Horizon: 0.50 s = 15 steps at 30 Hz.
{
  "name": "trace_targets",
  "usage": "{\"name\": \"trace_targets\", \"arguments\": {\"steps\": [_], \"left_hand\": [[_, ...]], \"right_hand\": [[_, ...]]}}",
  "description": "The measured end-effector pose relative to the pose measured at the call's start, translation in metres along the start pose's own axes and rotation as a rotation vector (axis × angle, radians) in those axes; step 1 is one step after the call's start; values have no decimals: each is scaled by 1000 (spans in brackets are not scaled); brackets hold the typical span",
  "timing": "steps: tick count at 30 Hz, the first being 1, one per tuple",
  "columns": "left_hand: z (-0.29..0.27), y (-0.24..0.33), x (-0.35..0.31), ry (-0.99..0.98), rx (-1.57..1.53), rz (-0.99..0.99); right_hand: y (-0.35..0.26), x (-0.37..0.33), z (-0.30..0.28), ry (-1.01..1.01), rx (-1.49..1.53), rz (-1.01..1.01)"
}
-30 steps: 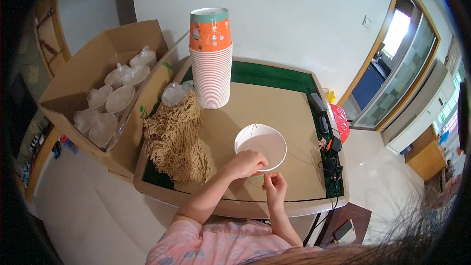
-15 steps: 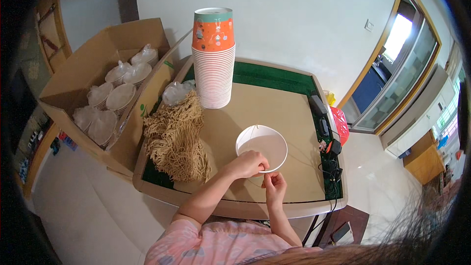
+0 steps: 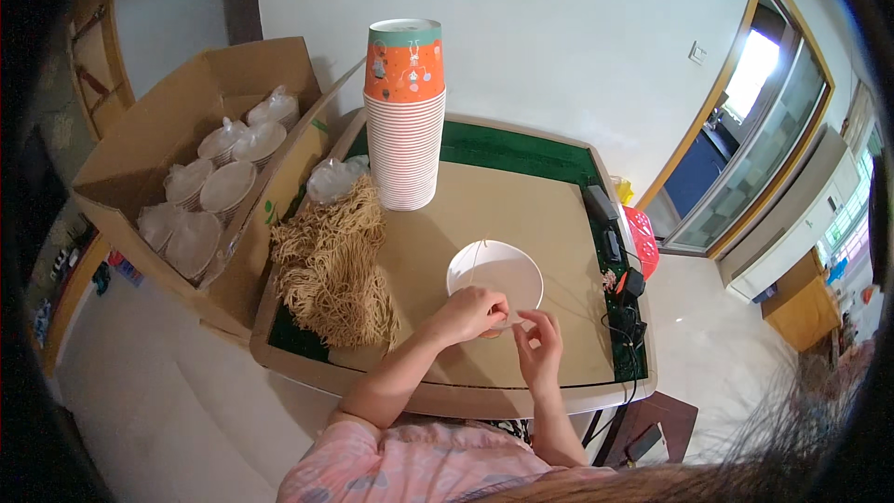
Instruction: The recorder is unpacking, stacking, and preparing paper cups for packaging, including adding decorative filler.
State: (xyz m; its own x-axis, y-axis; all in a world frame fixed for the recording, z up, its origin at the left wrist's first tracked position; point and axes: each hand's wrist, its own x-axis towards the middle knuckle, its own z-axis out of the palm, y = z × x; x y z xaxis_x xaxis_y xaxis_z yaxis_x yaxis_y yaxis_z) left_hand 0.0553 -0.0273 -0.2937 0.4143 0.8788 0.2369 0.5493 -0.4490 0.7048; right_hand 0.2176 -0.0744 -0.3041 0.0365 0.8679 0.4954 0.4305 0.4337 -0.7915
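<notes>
A white paper bucket (image 3: pixel 510 272) stands mouth up on the brown table board in front of me. A thin tan cord (image 3: pixel 472 270) runs from its far rim down toward my left hand. Over the bucket's near rim, my left hand (image 3: pixel 471 313) is closed, its fingertips pinched on the cord, partly hidden by the hand itself. My right hand (image 3: pixel 540 346) is just right of that rim, thumb and forefinger apart, with nothing visible between them. Left of the bucket lies a heap of tan cords (image 3: pixel 333 270).
A tall stack of upturned orange and white paper buckets (image 3: pixel 405 121) stands at the table's back. On the left, a cardboard box (image 3: pixel 177 93) holds several plastic-wrapped stacks of white buckets. Black adapters and cables (image 3: pixel 626 317) lie along the table's green right edge (image 3: pixel 592 163).
My right hand has moved slightly right, away from the bucket's near rim, and its pinched fingers have parted. The left hand stays closed at the rim.
</notes>
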Motion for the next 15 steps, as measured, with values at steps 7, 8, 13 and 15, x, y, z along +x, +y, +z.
{"name": "trace_targets", "arguments": {"steps": [7,8,13,15], "left_hand": [[12,9,-4,326,-69,58],[16,14,-9,580,-41,167],[59,14,-62,602,-41,64],[76,14,-72,595,-31,-110]], "right_hand": [[24,20,4,-249,41,176],[27,20,4,-221,76,172],[24,19,6,-195,59,200],[22,14,9,-195,57,232]]}}
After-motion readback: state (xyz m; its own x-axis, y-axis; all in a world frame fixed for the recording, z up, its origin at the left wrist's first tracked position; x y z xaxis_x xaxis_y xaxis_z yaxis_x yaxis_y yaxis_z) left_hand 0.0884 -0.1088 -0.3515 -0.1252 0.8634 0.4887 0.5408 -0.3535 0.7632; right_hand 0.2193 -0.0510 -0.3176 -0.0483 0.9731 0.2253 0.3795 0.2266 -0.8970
